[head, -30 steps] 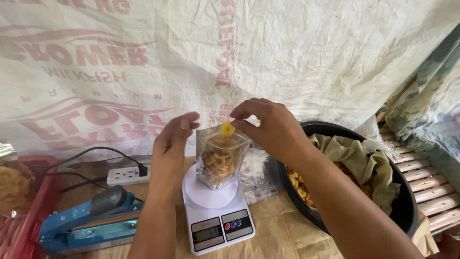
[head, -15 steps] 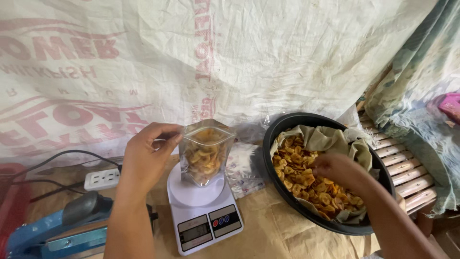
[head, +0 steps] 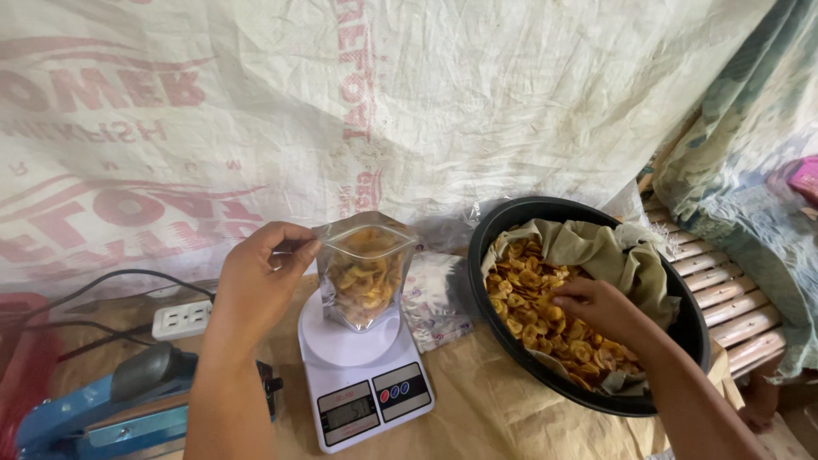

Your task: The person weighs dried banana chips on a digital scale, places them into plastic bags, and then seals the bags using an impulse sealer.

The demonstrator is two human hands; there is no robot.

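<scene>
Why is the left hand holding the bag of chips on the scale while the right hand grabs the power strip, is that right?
Not quite. The right hand is not on the power strip; it is in the black basin, on the chips. The left hand does hold the bag on the scale. The head view shows this.

Left hand point(head: 260, 277) raised just left of the clear pouch point(head: 366, 271), thumb and fingers pinching its upper corner, forearm rising from below. Right hand point(head: 596, 307), well right of the pouch, reaches palm-down, fingers curled, its forearm angled in from the lower right.
</scene>
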